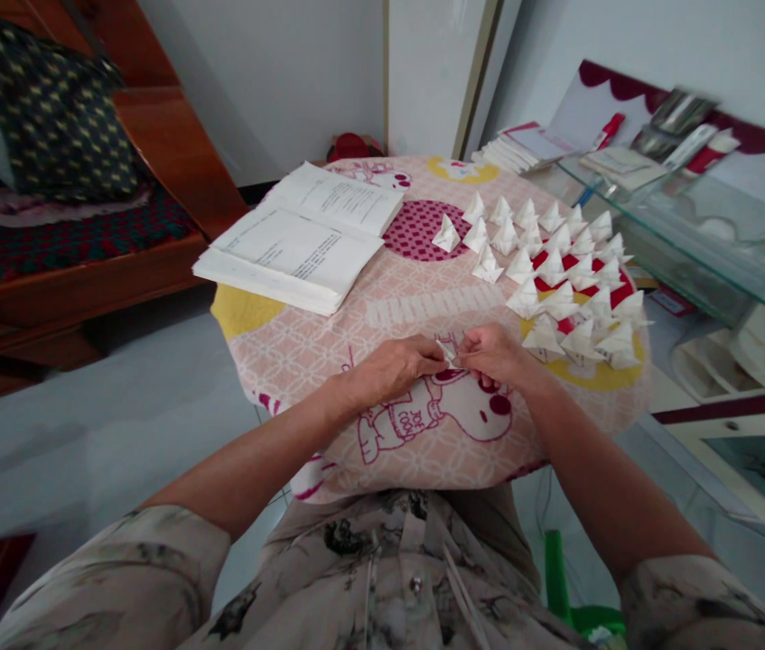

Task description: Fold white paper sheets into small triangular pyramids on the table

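Note:
Between my two hands, low over the pink patterned cloth (423,302), is a small piece of folded white paper (450,352). My left hand (404,366) pinches its left side, and the fingers of my right hand (490,352) close on its right side. Part of the paper is hidden behind the fingertips. Just beyond my right hand stand several pointed folded paper shapes (562,298) in rough rows. One paper shape (446,235) sits a little apart on a maroon checked circle. To the upper left an open book (301,239) with printed pages lies on the cloth.
At the right, a glass shelf (694,235) holds a red marker (609,131) and other small items. A stack of papers (524,146) lies at the back. A wooden bench (70,244) with a dark patterned bag (60,108) is at the left. Something green (558,578) stands below right.

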Demonstrator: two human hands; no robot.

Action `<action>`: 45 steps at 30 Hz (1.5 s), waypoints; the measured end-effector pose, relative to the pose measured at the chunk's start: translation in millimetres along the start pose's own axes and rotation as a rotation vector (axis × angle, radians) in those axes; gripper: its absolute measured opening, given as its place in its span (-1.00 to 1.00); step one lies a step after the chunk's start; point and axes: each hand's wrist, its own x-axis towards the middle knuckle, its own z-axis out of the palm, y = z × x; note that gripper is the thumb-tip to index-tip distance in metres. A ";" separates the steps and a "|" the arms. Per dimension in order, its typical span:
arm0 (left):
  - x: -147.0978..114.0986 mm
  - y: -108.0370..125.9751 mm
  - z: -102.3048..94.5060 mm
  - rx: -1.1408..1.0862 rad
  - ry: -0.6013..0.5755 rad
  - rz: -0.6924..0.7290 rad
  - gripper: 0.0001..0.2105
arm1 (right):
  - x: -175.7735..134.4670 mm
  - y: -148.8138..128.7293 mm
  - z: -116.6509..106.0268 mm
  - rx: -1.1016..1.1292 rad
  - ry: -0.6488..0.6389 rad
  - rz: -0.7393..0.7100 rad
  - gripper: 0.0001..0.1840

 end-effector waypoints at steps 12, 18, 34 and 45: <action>-0.3 -6.5 5.4 0.010 0.029 0.008 -0.65 | -3.4 -8.2 1.2 -0.091 0.048 -0.012 -0.92; -0.6 -10.5 9.2 0.074 0.056 0.033 -0.64 | -7.0 5.4 -6.6 -0.012 0.067 0.027 -0.91; -1.9 -28.8 2.7 -0.166 0.182 -0.074 -0.69 | 12.5 -15.0 24.4 0.144 0.116 -0.137 -0.86; -3.1 -35.3 -5.0 -0.245 0.119 -0.097 -0.61 | 12.8 -26.7 31.0 -0.091 0.242 -0.169 -0.83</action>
